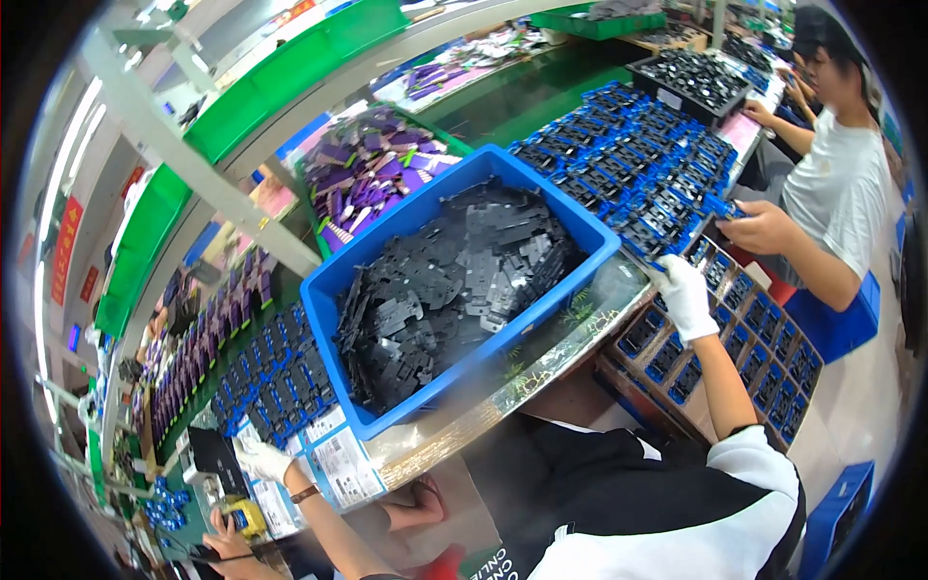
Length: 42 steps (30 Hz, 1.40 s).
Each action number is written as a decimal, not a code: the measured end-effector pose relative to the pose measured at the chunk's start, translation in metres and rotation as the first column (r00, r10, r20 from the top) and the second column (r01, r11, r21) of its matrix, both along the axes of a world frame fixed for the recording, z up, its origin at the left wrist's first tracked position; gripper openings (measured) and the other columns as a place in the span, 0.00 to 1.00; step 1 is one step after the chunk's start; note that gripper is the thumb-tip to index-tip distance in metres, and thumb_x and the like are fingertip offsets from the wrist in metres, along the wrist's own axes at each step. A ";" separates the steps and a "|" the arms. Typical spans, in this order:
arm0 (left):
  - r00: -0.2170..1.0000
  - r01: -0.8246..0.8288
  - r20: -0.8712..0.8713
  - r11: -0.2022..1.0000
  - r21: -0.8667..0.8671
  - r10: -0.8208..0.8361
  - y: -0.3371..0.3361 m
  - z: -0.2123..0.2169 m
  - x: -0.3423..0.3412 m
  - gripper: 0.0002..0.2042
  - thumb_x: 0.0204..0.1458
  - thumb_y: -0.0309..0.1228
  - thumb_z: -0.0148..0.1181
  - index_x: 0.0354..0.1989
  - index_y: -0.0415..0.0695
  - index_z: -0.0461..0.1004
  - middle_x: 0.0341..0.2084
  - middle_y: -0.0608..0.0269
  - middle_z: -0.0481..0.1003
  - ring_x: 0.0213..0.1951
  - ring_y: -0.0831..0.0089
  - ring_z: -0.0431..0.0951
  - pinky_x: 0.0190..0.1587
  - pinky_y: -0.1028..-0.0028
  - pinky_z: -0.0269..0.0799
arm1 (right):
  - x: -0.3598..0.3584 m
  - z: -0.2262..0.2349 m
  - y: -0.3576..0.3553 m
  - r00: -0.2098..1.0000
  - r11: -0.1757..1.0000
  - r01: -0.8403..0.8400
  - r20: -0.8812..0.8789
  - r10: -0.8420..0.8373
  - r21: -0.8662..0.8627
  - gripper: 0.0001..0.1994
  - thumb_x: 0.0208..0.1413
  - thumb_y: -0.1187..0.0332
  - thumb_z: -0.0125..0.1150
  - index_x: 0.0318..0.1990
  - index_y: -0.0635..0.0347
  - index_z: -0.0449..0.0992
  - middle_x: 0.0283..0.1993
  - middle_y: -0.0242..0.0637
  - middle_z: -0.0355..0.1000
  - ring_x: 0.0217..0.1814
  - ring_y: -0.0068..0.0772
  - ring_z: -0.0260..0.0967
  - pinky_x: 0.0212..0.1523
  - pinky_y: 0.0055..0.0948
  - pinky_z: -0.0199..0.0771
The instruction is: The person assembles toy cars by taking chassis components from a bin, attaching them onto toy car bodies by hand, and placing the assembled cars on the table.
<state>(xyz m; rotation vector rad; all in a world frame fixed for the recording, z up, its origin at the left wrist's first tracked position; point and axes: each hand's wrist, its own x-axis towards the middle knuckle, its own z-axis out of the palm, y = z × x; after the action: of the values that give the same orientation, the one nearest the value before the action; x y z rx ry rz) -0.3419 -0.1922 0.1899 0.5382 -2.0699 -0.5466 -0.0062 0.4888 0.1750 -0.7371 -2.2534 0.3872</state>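
**R hand at edge of blue frames, L hand over on the sheets**

R hand [686, 302], white glove, is at the near edge of the frames [633, 169] (blue/black, in rows), by the table's [601, 298] near R corner. Fingers part bent, tips at the outermost frame; can't tell if they've got hold of one or only touch it. L hand [263, 460], also gloved, is down at the table's L end, on or just above the white sheets [343, 471], next to a black box [215, 458]. Fingers loosely curled; can't tell if anything's in them.

Carton [646, 383] w/ dividers sits off the table's R edge, under the R forearm; most cells in view hold blue/black pcs. Bin [590, 237] of black plates [425, 290] stands at the table's near edge, betw. the hands. More blue/black pcs [275, 377] lie L of it.

Step, prob.: R hand at a frame, picking or placing, unclear which. Next move calls for a firm pinch on one frame, w/o dragging its neighbors, and room for the co-worker's hand [759, 230], which is near & holds a blue pc [717, 206].
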 end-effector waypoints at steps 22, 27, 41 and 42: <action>0.513 0.148 -0.771 -0.845 0.513 -0.378 0.325 0.055 0.231 0.30 0.54 0.52 0.61 0.62 0.50 0.65 0.55 0.54 0.71 0.60 0.50 0.68 0.62 0.42 0.61 | -0.058 0.154 -0.141 0.513 0.539 -0.831 0.183 0.839 -0.142 0.09 0.54 0.61 0.64 0.41 0.49 0.77 0.32 0.38 0.75 0.34 0.43 0.75 0.34 0.37 0.75; 0.555 0.168 -0.778 -0.877 0.450 -0.293 0.305 0.068 0.243 0.24 0.59 0.46 0.56 0.59 0.47 0.67 0.53 0.51 0.73 0.57 0.50 0.70 0.60 0.46 0.65 | -0.148 0.143 -0.082 0.820 0.771 -0.559 0.341 0.460 0.304 0.13 0.42 0.63 0.71 0.37 0.54 0.80 0.40 0.38 0.73 0.44 0.41 0.72 0.42 0.39 0.73; 0.464 0.217 -0.798 -0.825 0.523 -0.384 0.305 0.076 0.242 0.32 0.54 0.51 0.63 0.61 0.43 0.65 0.57 0.56 0.70 0.59 0.58 0.69 0.67 0.50 0.59 | -0.211 0.118 -0.056 0.750 0.695 -0.608 0.566 0.343 0.384 0.12 0.49 0.57 0.67 0.29 0.55 0.81 0.29 0.39 0.75 0.34 0.41 0.75 0.35 0.37 0.75; 0.451 0.183 -0.808 -0.847 0.499 -0.379 0.303 0.078 0.245 0.32 0.54 0.50 0.63 0.62 0.43 0.65 0.58 0.58 0.70 0.59 0.59 0.69 0.67 0.50 0.59 | -0.212 0.117 -0.058 0.747 0.691 -0.613 0.566 0.348 0.384 0.12 0.49 0.57 0.67 0.29 0.55 0.81 0.29 0.39 0.75 0.34 0.41 0.75 0.35 0.37 0.75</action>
<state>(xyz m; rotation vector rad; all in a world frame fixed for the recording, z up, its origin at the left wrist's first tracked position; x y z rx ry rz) -0.0969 0.1113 0.2678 0.0004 -0.6907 -3.5186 -0.2184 0.4311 0.2921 0.1433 -2.8048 -0.2425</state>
